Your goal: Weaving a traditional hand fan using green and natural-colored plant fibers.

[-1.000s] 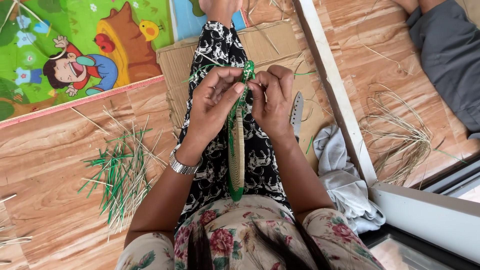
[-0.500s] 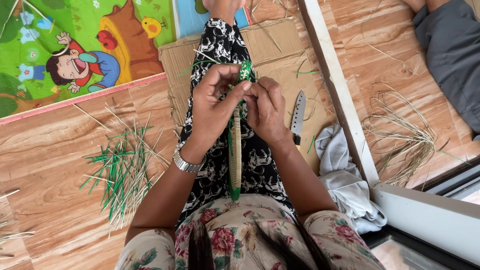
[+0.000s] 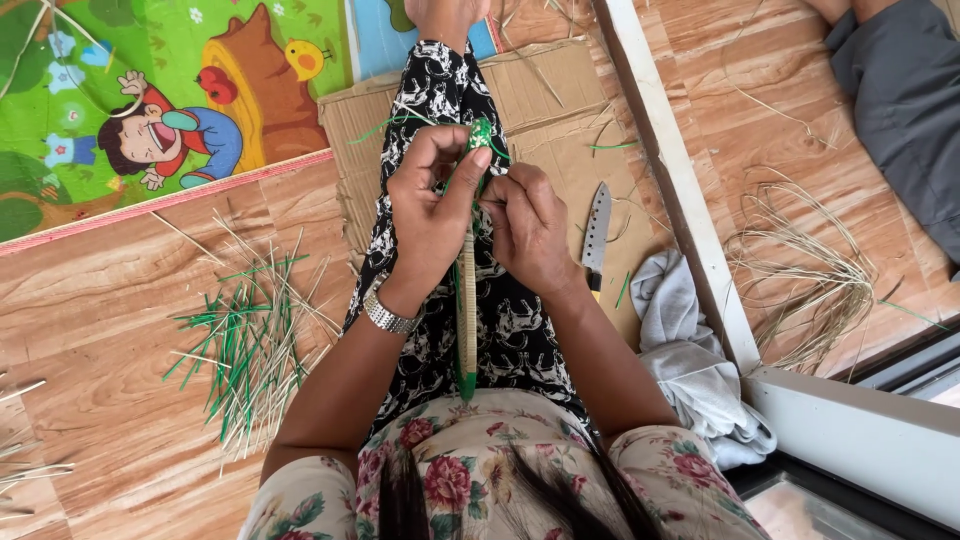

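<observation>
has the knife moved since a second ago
No. The knife lies on the cardboard beside the white rail as before; its slight shift in frame matches the camera's.

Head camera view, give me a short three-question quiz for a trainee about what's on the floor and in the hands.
1. True or false: the steel-bladed kitchen knife lies on the flattened brown cardboard.
2. Which hand wears the silver metal wristwatch?
A. left hand
B. right hand
3. Fill in: the loose pile of green and pale straw strips lies on the person's ____ side.

Key:
1. true
2. A
3. left
</observation>
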